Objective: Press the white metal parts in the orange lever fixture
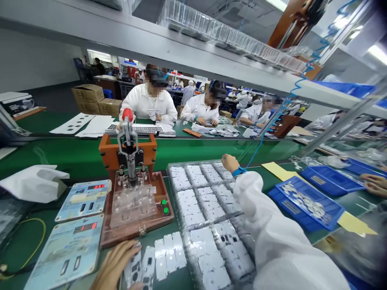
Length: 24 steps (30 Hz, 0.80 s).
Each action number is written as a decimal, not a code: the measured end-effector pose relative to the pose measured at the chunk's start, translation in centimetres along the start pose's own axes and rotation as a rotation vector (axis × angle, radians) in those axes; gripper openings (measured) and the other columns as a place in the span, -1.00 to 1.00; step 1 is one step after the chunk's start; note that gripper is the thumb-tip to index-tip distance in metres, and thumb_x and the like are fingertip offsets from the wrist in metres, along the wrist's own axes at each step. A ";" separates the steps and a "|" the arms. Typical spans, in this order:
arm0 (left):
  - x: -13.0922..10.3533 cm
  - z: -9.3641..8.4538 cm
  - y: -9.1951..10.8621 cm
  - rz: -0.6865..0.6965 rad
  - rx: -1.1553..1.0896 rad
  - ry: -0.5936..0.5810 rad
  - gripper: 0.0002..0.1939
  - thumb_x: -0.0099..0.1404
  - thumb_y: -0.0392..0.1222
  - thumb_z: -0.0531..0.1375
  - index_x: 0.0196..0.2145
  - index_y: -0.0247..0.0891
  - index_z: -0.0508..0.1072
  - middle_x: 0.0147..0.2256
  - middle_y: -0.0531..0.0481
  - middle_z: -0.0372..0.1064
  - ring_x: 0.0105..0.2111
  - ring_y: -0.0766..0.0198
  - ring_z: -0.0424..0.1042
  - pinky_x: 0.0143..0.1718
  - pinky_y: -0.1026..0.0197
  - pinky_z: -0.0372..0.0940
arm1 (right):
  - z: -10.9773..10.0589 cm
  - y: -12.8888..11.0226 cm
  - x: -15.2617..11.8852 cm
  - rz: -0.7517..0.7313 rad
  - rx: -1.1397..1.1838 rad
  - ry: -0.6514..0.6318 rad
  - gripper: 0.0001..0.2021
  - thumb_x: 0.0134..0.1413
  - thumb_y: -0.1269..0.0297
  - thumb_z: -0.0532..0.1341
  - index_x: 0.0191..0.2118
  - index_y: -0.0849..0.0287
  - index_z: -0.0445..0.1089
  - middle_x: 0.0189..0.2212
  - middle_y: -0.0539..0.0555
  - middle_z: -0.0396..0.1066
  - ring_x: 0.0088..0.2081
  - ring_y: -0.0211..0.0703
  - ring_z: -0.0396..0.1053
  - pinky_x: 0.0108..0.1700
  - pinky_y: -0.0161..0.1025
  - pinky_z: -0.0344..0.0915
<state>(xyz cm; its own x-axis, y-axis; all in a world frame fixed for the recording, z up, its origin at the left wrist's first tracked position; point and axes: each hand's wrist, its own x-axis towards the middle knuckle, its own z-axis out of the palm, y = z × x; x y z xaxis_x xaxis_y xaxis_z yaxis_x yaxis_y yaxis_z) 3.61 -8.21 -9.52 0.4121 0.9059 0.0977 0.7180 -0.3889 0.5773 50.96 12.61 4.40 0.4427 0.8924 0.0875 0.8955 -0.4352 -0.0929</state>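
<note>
My left hand (113,264) is at the bottom, its fingers and thumb closed around a white plate with dark round holes (133,268). A similar narrow plate (148,266) lies beside it, then several plain white plates (170,254) in a row. My right hand (230,163), with a blue wrist strap (239,171), is at the far edge of a clear compartment tray (188,227) filled with white plates. Its fingers are curled in; whatever they hold is too small to make out. A toggle-clamp test fixture (136,205) with a red-tipped lever stands left of the tray.
Two boxes with red digital displays (83,197) sit left of the fixture. Blue bins (305,203), one holding small white parts, stand at right, near another person's hand (375,184). A coiled blue cord (298,82) hangs to my wrist strap. Co-workers sit across the green bench.
</note>
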 end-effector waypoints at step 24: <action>4.8 -9.0 0.8 0.142 -0.076 0.355 -0.65 0.31 -0.01 0.12 -0.01 -0.19 0.31 0.10 -0.16 0.18 0.14 0.03 0.12 0.15 -0.06 0.05 | 6.7 -15.8 -30.6 -1.439 0.229 -0.398 -0.51 0.12 0.03 0.18 0.13 0.09 0.23 0.10 0.25 0.13 0.16 0.11 0.05 0.14 0.07 0.12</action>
<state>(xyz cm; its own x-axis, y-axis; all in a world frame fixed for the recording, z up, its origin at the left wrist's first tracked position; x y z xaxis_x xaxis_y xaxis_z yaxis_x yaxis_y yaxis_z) 1.15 -2.65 -1.26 0.2748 0.8507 0.4481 0.6185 -0.5132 0.5951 22.97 -7.04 -3.49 -0.8545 0.5187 -0.0274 0.4998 0.8067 -0.3155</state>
